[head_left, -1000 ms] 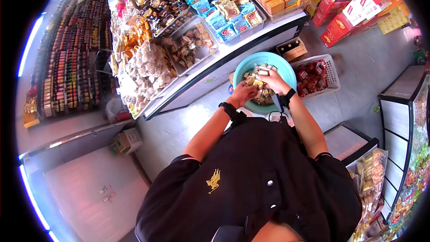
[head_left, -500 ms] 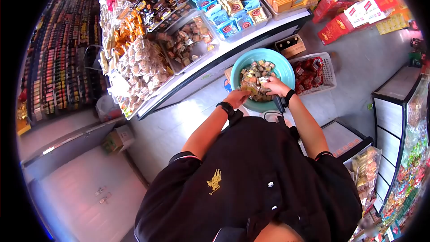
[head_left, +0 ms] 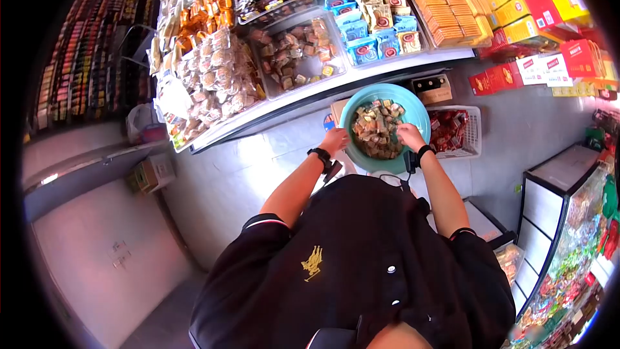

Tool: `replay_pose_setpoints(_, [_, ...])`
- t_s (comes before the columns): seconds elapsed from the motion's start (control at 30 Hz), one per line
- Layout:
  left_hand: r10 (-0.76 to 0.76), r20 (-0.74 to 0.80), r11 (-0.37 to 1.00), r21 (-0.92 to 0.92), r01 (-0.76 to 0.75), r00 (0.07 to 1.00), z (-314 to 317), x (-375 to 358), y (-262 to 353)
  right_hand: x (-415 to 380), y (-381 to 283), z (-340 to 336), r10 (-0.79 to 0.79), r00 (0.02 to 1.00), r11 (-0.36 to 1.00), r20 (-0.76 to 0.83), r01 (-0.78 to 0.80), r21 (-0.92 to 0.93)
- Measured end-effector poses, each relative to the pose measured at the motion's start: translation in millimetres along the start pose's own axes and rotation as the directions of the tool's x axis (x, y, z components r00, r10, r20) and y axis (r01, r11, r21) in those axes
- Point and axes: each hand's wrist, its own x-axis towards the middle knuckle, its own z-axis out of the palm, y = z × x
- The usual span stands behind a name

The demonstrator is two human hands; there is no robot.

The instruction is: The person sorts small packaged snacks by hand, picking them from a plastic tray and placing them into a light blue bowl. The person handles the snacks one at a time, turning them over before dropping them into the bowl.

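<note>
A turquoise plastic basin [head_left: 420,113] stands low in front of me, with many small wrapped sweets [head_left: 376,130] heaped inside it. At its left rim is my left hand [head_left: 334,140], fingers closed over the edge. My right hand [head_left: 409,136] reaches over the right rim, its fingers curled at the edge of the sweets. What those fingers hold, if anything, is too small to make out. I wear a dark band on each wrist, and a small black device hangs by the right one.
A display counter [head_left: 387,68] runs across the front, bearing trays of packaged snacks and a clear bin [head_left: 300,55] of similar sweets. Right of the basin are a white basket [head_left: 475,132] of red packets and a small carton [head_left: 433,89]. A shelf unit [head_left: 542,197] stands at the right.
Both hands have moved from the middle of the sweets outward, the left to the basin's rim and the right toward its right side. The camera view has shifted somewhat.
</note>
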Motion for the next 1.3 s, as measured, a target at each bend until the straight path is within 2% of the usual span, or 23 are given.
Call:
replay_pose_setpoints(0.03, [-0.023, -0.009, 0.997, -0.069, 0.022, 1.0, -6, -10, 7, 0, -1, 0, -0.012, 1.0, 1.0, -0.003, 0.012, 0.008])
replay_pose_setpoints(0.07, [-0.175, -0.048, 0.931, -0.334, 0.149, 0.983, -5, -18, 14, 0, -3, 0, -0.024, 1.0, 1.0, -0.006, 0.025, 0.017])
replay_pose_setpoints(0.1, [-0.323, -0.086, 0.781, -0.587, 0.214, 0.943, -4, -26, 22, -4, -12, 1, -0.017, 1.0, 1.0, 0.002, 0.017, 0.001])
replay_pose_setpoints(0.23, [-0.561, -0.085, 0.459, -0.86, 0.223, 0.824, 2, -51, 53, -8, -25, 4, -0.11, 0.993, 0.99, 0.039, 0.113, -0.085])
replay_pose_setpoints(0.33, [-0.515, -0.135, 0.565, -0.796, 0.216, 0.846, 24, -65, 67, -5, -34, 6, -0.116, 0.989, 0.984, 0.094, 0.127, -0.123])
replay_pose_setpoints(0.37, [-0.475, -0.124, 0.553, -0.812, 0.186, 0.871, 28, -67, 66, -4, -37, 9, -0.077, 0.993, 0.995, 0.087, 0.082, -0.06])
replay_pose_setpoints(0.43, [-0.333, -0.218, 0.793, -0.592, 0.147, 0.918, 31, -61, 51, 0, -46, 14, -0.071, 0.993, 0.995, 0.099, 0.077, -0.059])
replay_pose_setpoints(0.5, [-0.358, -0.265, 0.805, -0.574, 0.152, 0.895, 25, -51, 51, 5, -62, 17, -0.072, 0.99, 0.995, 0.124, 0.08, -0.058])
replay_pose_setpoints(0.57, [-0.57, -0.253, 0.599, -0.779, 0.184, 0.782, 10, -47, 98, 18, -79, 25, -0.112, 0.99, 0.988, 0.088, 0.121, -0.096])
replay_pose_setpoints(0.6, [-0.51, -0.344, 0.683, -0.72, 0.127, 0.788, 2, -41, 98, 26, -90, 31, -0.132, 0.989, 0.983, 0.073, 0.14, -0.116])
replay_pose_setpoints(0.67, [-0.366, -0.504, 0.821, -0.57, 0.017, 0.782, -14, -28, 95, 40, -120, 45, -0.157, 0.978, 0.987, 0.136, 0.161, -0.018])
replay_pose_setpoints(0.7, [-0.249, -0.551, 0.902, -0.43, -0.016, 0.797, -24, -21, 98, 45, -139, 54, -0.243, 0.953, 0.968, 0.178, 0.251, -0.024])
replay_pose_setpoints(0.73, [-0.219, -0.61, 0.908, -0.414, -0.07, 0.761, -30, -17, 110, 45, -164, 67, -0.325, 0.92, 0.94, 0.221, 0.339, -0.027])
replay_pose_setpoints(0.8, [-0.163, -0.718, 0.913, -0.37, -0.173, 0.677, -43, -13, 156, 46, -213, 91, -0.315, 0.876, 0.934, 0.365, 0.355, -0.048])
replay_pose_setpoints(0.83, [-0.111, -0.713, 0.901, -0.366, -0.233, 0.692, -52, -13, 177, 52, -233, 105, -0.324, 0.853, 0.916, 0.408, 0.391, -0.091])
replay_pose_setpoints(0.87, [-0.076, -0.709, 0.925, -0.313, -0.216, 0.701, -64, -7, 187, 66, -244, 118, -0.337, 0.835, 0.913, 0.435, 0.402, -0.064])
replay_pose_setpoints(0.93, [-0.013, -0.705, 0.895, -0.325, -0.306, 0.709, -86, 8, 207, 88, -272, 148, -0.372, 0.84, 0.902, 0.394, 0.428, -0.06])
replay_pose_setpoints(1.0, [-0.032, -0.727, 0.914, -0.299, -0.274, 0.686, -109, 22, 215, 133, -281, 171, -0.519, 0.787, 0.786, 0.333, 0.593, -0.177])
replay_pose_setpoints(1.07, [-0.013, -0.724, 0.946, -0.231, -0.225, 0.689, -133, 38, 210, 167, -291, 190, -0.512, 0.812, 0.76, 0.279, 0.58, -0.293])
replay_pose_setpoints(1.1, [0.035, -0.748, 0.978, -0.111, -0.177, 0.663, -145, 44, 209, 181, -306, 195, -0.404, 0.879, 0.684, 0.252, 0.473, -0.555])
replay_pose_setpoints(1.17, [0.027, -0.742, 0.992, -0.061, -0.107, 0.669, -168, 53, 204, 193, -312, 214, -0.459, 0.886, 0.605, 0.063, 0.364, -0.708])
replay_pose_setpoints(1.2, [0.023, -0.739, 0.997, -0.035, -0.072, 0.673, -177, 57, 206, 205, -309, 219, -0.492, 0.87, 0.564, -0.028, 0.295, -0.772])
replay_pose_setpoints(1.3, [-0.069, -0.704, 0.998, -0.058, 0.039, 0.707, -190, 64, 208, 235, -296, 233, -0.565, 0.818, 0.579, -0.111, 0.296, -0.759])
